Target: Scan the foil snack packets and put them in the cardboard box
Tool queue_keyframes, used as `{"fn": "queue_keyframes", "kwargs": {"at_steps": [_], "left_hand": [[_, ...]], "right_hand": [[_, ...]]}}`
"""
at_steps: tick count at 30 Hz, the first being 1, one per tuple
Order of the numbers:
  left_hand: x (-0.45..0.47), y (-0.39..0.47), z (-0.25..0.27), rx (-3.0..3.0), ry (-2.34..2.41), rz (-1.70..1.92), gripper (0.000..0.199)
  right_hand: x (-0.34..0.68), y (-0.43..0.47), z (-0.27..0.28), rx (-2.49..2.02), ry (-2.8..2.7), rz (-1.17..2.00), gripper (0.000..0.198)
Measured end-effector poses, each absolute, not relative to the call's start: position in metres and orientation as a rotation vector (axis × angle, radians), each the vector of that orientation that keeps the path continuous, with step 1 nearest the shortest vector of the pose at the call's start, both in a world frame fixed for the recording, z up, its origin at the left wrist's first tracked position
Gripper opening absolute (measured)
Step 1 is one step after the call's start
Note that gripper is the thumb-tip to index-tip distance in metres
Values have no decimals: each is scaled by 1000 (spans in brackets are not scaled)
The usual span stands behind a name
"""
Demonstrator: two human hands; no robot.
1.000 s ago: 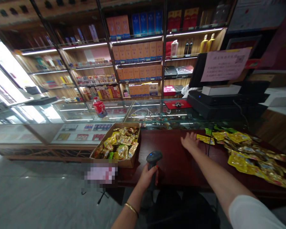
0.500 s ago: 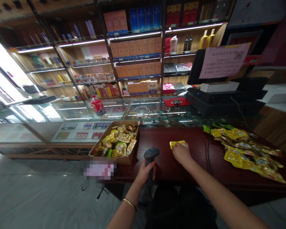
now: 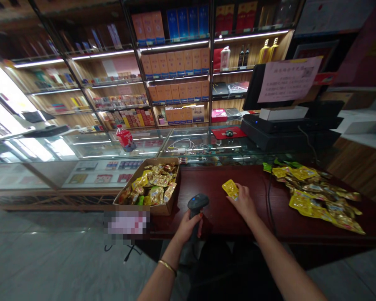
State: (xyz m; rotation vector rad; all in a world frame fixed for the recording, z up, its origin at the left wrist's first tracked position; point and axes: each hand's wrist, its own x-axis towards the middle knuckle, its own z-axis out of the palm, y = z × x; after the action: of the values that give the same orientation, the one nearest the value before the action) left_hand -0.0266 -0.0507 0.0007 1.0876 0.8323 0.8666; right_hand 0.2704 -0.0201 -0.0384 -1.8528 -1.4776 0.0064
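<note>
My left hand (image 3: 187, 226) is wrapped round the handle of a dark barcode scanner (image 3: 198, 202), its head tilted up above the front of the brown table (image 3: 203, 179). To the right of the scanner, my right hand (image 3: 243, 202) grips a small yellow snack packet (image 3: 230, 189) by its right edge. The packet's printed face is turned partly upward. On the left stands an open cardboard box (image 3: 166, 209) full of gold and yellow packets (image 3: 156, 179). A spread pile of similar packets (image 3: 316, 188) lies at the table's right.
A black cable (image 3: 270, 200) runs over the table beside the pile. Behind are a glass counter (image 3: 150, 144) with a red-labelled bottle (image 3: 125, 138), a mouse on a red mat (image 3: 217, 133), and a monitor (image 3: 252, 90) with a paper notice. Stocked shelves line the back.
My right hand has turned the yellow packet from lying nearly level to a tilted pose with more of its face showing. The scanner stays in my left hand; the view has shifted slightly.
</note>
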Motion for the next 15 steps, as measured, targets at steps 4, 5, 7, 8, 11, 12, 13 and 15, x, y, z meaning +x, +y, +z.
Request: {"fn": "queue_keyframes", "kwargs": {"at_steps": [4,5,7,8,11,12,13,15], "left_hand": [[-30,-49,0,1118,787,787,56],[-31,-48,0,1126,774,769,54],[-32,-48,0,1140,752,742,49],[-32,-48,1,1148,741,731,48],[-32,-48,4,1191,701,697,46],[-31,-49,5,1210,689,683,46],[-31,-49,6,1229,682,672,45],[-30,-50,7,1252,684,662,45]], "right_hand": [[265,-20,-43,-1659,-1424,-2,80],[265,-20,-43,-1635,-1421,-3,80],[266,-20,-42,-1594,-1428,-5,78],[266,-20,-41,-1572,-1438,-4,77],[266,-21,-42,-1528,-1481,28,73],[267,-21,-42,-1531,-1487,49,72],[268,-21,-43,-1544,-1483,73,72],[271,-18,-46,-1592,-1435,126,66]]}}
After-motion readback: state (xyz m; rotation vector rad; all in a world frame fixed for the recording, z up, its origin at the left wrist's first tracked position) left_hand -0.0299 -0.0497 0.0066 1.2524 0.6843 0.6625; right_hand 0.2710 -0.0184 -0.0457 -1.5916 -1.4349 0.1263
